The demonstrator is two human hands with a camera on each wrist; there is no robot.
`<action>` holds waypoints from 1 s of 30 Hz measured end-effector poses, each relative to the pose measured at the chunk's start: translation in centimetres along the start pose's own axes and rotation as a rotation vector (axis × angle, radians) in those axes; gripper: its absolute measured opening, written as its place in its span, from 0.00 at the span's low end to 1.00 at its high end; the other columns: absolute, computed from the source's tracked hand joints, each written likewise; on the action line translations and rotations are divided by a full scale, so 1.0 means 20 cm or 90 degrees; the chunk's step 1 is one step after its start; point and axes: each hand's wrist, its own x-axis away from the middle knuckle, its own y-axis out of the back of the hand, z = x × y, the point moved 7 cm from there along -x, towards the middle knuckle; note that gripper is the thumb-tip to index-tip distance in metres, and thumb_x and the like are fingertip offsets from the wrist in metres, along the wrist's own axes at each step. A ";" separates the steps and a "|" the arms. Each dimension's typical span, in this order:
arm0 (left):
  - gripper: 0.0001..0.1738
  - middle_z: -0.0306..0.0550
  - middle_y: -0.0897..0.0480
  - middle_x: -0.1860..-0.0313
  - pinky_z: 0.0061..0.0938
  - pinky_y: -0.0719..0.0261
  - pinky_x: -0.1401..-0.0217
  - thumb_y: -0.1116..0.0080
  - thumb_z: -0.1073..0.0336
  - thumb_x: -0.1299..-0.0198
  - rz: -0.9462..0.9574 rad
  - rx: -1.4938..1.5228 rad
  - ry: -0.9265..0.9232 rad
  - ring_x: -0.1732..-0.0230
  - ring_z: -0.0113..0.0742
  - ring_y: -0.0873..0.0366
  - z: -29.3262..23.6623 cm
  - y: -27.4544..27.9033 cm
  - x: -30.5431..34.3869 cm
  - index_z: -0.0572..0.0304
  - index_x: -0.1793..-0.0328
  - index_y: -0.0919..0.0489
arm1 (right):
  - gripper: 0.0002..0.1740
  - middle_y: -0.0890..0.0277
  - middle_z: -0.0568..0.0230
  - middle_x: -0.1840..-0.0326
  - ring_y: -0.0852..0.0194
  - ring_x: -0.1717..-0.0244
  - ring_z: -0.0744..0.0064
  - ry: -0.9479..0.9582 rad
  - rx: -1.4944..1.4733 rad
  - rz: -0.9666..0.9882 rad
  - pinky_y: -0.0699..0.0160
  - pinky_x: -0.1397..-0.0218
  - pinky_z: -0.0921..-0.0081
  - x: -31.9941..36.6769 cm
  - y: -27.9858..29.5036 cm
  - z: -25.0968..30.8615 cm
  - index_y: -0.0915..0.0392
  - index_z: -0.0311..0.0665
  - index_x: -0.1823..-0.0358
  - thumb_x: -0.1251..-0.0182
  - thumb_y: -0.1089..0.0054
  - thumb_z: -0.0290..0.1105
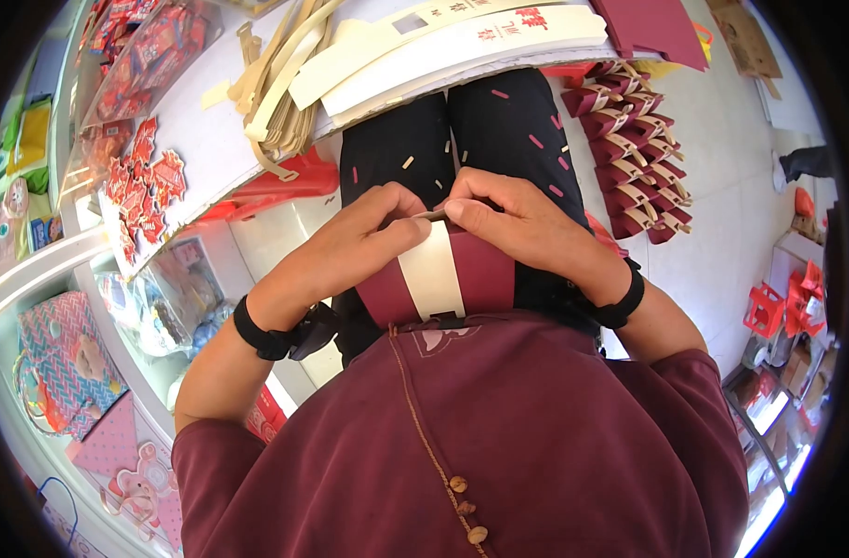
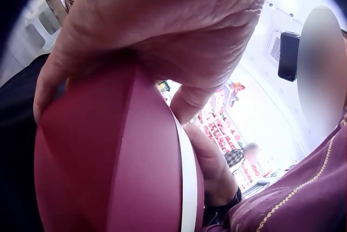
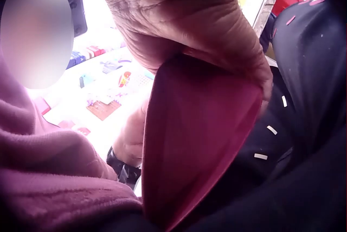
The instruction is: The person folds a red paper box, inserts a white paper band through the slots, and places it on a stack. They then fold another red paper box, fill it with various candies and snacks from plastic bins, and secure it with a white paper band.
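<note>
Maroon box (image 1: 487,274), its top edge pinched in both hands (image 1: 359,237) (image 1: 517,223), lies apart from the table edge (image 1: 209,197).

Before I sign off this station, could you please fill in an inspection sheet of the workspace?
Surface: white tabletop, carrying a bunch of flat cream straps and white printed strips.
Job's things: smooth maroon curved-sided box with a flat cream band, at the lap; similar maroon boxes with cream bands grouped to the right.
Clutter: small red printed pieces, strewn on the tabletop's left part.
Hands: left hand and right hand both grip the box's far edge.
Cables: nothing seen for certain.
Surroundings: pale tiled floor at right; white shelving holding goods at left.
</note>
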 end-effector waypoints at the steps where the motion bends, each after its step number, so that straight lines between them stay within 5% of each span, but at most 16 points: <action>1: 0.17 0.35 0.22 0.56 0.23 0.30 0.49 0.43 0.54 0.27 -0.001 -0.011 0.000 0.53 0.23 0.28 0.00 0.01 -0.01 0.58 0.43 0.22 | 0.12 0.32 0.74 0.69 0.37 0.64 0.84 0.002 -0.004 0.007 0.34 0.59 0.77 0.00 0.00 -0.01 0.25 0.36 0.60 0.20 0.44 0.37; 8: 0.19 0.36 0.20 0.53 0.23 0.27 0.45 0.45 0.51 0.23 0.013 0.006 -0.002 0.49 0.23 0.26 0.03 -0.01 -0.04 0.58 0.42 0.22 | 0.12 0.18 0.65 0.53 0.23 0.48 0.76 0.068 -0.026 0.066 0.25 0.40 0.75 0.03 -0.01 0.06 0.20 0.35 0.45 0.21 0.44 0.33; 11: 0.19 0.36 0.19 0.52 0.23 0.27 0.45 0.45 0.50 0.22 -0.001 0.022 -0.011 0.49 0.24 0.25 0.05 -0.02 -0.04 0.58 0.41 0.22 | 0.15 0.20 0.62 0.43 0.24 0.39 0.71 0.061 -0.018 0.138 0.29 0.31 0.71 0.04 -0.01 0.03 0.20 0.35 0.39 0.19 0.44 0.34; 22: 0.22 0.39 0.16 0.48 0.24 0.25 0.39 0.48 0.51 0.19 -0.053 0.012 -0.050 0.44 0.25 0.22 0.09 0.00 -0.02 0.60 0.36 0.17 | 0.12 0.19 0.61 0.44 0.23 0.37 0.70 0.021 -0.033 0.093 0.27 0.32 0.72 0.06 -0.02 0.01 0.16 0.35 0.45 0.20 0.39 0.34; 25: 0.20 0.50 0.17 0.50 0.28 0.23 0.42 0.47 0.53 0.23 -0.070 0.034 -0.043 0.48 0.38 0.19 0.13 0.00 0.00 0.62 0.42 0.16 | 0.11 0.18 0.61 0.45 0.23 0.37 0.71 0.017 -0.026 0.090 0.28 0.31 0.72 0.05 -0.01 -0.01 0.16 0.35 0.48 0.20 0.38 0.35; 30: 0.23 0.47 0.15 0.45 0.27 0.24 0.37 0.46 0.54 0.21 -0.061 0.010 -0.153 0.41 0.35 0.19 0.07 -0.02 0.03 0.63 0.34 0.16 | 0.11 0.18 0.59 0.45 0.23 0.35 0.70 0.012 -0.049 0.090 0.29 0.30 0.71 0.05 0.00 -0.04 0.16 0.34 0.50 0.20 0.38 0.35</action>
